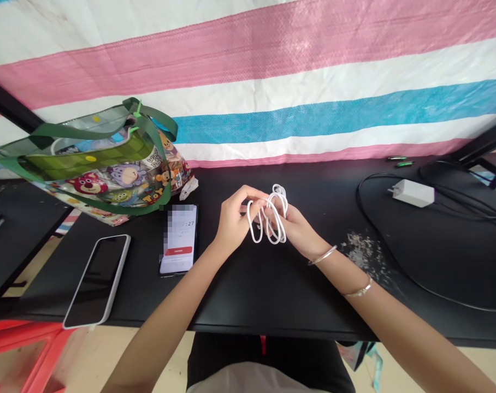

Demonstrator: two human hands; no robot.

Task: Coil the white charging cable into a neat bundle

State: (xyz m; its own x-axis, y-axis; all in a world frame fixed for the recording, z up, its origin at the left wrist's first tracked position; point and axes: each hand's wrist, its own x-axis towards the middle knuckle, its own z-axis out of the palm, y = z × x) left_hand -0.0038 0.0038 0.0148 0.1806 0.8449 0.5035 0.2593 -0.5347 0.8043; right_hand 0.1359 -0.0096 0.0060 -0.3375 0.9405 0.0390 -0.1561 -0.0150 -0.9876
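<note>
A white cable [277,232], coiled into several loops, is held up over the black table between my two hands. My left hand [237,215] pinches the coil from the left, thumb and fingers closed on it. On the other side my right hand [299,229] grips the same loops, its fingers partly hidden behind them. The cable's ends are hard to make out among the loops. Left of my hands a phone with a lit screen [181,232] lies on the table. A second phone with a dark screen and pale case [98,281] rests nearer the front edge.
A green-handled cartoon bag [120,174] stands at the back left. To the right are a white charger block [414,193], a long black cable [389,256] and pale crumbs [365,254]. A striped sheet [313,98] hangs behind the table; a red stool [22,349] is below left.
</note>
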